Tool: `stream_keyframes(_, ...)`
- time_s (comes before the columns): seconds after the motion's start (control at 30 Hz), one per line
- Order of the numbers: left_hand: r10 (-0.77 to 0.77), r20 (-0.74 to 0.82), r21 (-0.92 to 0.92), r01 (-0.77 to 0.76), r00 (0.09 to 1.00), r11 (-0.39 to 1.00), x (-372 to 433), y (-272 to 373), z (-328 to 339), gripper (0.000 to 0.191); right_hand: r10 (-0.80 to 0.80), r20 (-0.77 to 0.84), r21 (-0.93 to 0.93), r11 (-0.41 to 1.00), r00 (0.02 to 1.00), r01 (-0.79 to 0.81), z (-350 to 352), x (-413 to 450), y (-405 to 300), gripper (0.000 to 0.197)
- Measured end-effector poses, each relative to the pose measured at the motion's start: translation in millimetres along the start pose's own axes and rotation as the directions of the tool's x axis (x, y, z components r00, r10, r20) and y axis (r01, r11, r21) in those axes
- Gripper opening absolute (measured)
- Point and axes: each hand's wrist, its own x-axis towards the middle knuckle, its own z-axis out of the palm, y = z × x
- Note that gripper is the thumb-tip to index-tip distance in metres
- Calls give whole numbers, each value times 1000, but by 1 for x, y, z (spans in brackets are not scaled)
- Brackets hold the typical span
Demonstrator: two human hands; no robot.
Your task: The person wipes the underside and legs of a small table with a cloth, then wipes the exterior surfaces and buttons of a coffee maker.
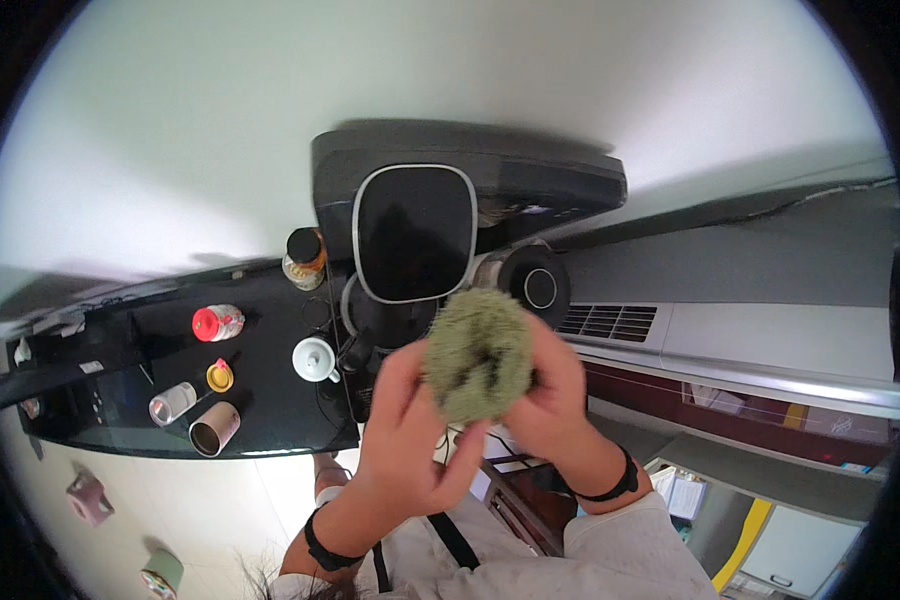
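Both my hands are raised in the middle of the view, around a green fluffy bundle point(480, 356) with a dark, creased hollow in its middle. My left hand point(412, 427) grips its left side, with the thumb below it. My right hand point(551, 390) closes on the right side; some of its fingers are hidden behind the fluff. Motion blur hides the exact kind of item. Just beyond the bundle is a black rounded-square top with a pale rim point(415, 232). A round black lid point(540, 287) shows past my right hand.
On the black glossy tabletop point(270, 390) stand a white lidded mug point(315, 360), a red-capped jar point(217, 322) and a black-capped jar point(305, 255). Nearby are a yellow lid point(220, 376), a clear container point(172, 403) and an open brown canister point(215, 429). A pink stool point(90, 499) is on the floor.
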Motion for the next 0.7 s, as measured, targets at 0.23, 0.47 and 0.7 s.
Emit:
stream_keyframes(0.23, 241, -9, 358, -222, 971, 907, 57, -21, -5, 40, 74, -756, 59, 997, 650, -45, -117, 4, 66, 32)
stream_keyframes(0.47, 113, -135, 488, -33, 984, 872, 99, -74, 7, 50, 14, -736, 111, 989, 677, 101, -152, 60, 112, 35)
stream_keyframes(0.7, 206, -113, 610, -96, 972, 786, 101, -79, 25, 60, 131, -605, 60, 991, 785, -120, -164, 64, 175, 35)
